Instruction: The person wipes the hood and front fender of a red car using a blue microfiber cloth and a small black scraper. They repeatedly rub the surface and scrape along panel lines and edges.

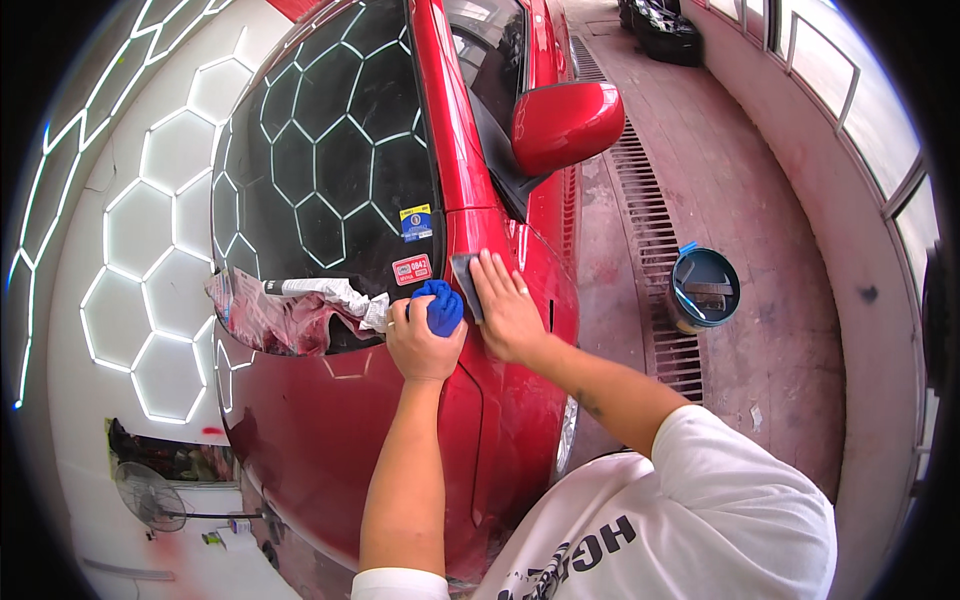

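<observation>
My left hand (418,348) is closed around a bunched blue cloth (443,306) at the lower corner of the windshield (340,150). Just right of it, my right hand (508,312) lies flat, fingers together, over a dark grey sheet of sandpaper (466,284). It presses the sheet to the red car's fender (545,265), below the windshield pillar. Part of the sheet sticks out past the fingers; the rest is hidden under the palm. Crumpled newspaper (290,318) stained red lies along the windshield's base, touching the left hand's side.
The red side mirror (568,128) juts out beyond my right hand. On the floor at right stands a bucket (733,290) with tools in it, beside a long drain grate (640,190). A fan (148,495) stands at the lower left, and black bags (668,38) lie far back.
</observation>
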### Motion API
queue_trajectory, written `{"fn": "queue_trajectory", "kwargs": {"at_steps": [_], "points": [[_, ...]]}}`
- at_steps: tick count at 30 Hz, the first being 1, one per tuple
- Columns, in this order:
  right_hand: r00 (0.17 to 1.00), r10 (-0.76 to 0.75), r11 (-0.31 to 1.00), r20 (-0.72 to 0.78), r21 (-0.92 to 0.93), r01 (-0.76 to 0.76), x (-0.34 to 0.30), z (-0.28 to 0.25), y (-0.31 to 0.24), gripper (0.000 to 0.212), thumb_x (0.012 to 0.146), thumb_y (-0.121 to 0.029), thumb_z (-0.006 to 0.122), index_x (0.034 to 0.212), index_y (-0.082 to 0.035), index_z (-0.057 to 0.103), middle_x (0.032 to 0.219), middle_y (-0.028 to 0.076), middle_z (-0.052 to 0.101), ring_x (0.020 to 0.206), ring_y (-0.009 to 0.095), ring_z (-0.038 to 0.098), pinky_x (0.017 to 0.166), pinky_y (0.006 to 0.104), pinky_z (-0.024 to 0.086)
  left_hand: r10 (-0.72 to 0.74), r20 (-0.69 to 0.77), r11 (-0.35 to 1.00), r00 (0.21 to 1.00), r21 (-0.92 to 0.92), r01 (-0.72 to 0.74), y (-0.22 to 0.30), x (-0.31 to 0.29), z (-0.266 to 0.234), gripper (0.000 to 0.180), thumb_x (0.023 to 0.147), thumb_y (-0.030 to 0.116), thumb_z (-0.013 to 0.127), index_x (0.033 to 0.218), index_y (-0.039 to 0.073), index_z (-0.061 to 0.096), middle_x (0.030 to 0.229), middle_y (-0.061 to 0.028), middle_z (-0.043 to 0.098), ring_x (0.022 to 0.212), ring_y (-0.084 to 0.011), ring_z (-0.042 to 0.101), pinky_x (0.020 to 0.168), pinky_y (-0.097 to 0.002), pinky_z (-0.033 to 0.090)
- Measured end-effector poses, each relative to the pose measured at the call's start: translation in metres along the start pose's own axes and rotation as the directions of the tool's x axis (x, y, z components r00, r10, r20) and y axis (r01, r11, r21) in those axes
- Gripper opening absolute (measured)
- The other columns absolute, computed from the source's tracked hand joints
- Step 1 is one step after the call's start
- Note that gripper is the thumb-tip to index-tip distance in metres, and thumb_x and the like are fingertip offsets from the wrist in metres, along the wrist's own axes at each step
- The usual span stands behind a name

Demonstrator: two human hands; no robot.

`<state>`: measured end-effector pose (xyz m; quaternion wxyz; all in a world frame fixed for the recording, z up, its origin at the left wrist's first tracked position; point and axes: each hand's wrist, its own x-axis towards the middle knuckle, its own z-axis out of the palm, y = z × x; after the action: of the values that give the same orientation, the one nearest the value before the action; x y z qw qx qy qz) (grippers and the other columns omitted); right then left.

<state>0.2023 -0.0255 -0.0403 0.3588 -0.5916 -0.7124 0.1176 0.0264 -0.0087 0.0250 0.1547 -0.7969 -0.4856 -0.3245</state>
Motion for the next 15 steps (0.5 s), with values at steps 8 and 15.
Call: {"fn": "queue_trajectory", "kwargs": {"at_steps": [8, 15], "points": [[0.997, -0.045, 0.995, 0.063, 0.090, 0.039, -0.003, -0.010, -0.004, 0.091, 0.098, -0.016, 0.070, 0.175, 0.004, 0.025, 0.182, 0.030, 0.027, 0.170, 0.045, 0.026, 0.136, 0.0584, 0.027, 0.005, 0.002, 1.000, 1.000, -0.001, -0.005, -0.005, -0.002, 0.001, 0.059, 0.069, 0.024, 0.097, 0.119, 0.016, 0.066, 0.115, -0.0114, 0.064, 0.107, -0.0400, 0.067, 0.089, -0.0545, 0.057], [0.992, -0.040, 0.999, -0.123, 0.012, 0.042, 0.061, -0.026, 0.034, 0.082, 0.105, -0.026, 0.065, 0.171, 0.007, 0.031, 0.178, 0.031, 0.034, 0.167, 0.045, 0.034, 0.135, 0.0591, 0.031, 0.014, 0.007, 1.000, 1.000, -0.018, -0.013, 0.004, 0.005, 0.004, 0.059, 0.069, 0.024, 0.097, 0.119, 0.016, 0.066, 0.115, -0.0118, 0.063, 0.107, -0.0402, 0.068, 0.089, -0.0549, 0.057]]}}
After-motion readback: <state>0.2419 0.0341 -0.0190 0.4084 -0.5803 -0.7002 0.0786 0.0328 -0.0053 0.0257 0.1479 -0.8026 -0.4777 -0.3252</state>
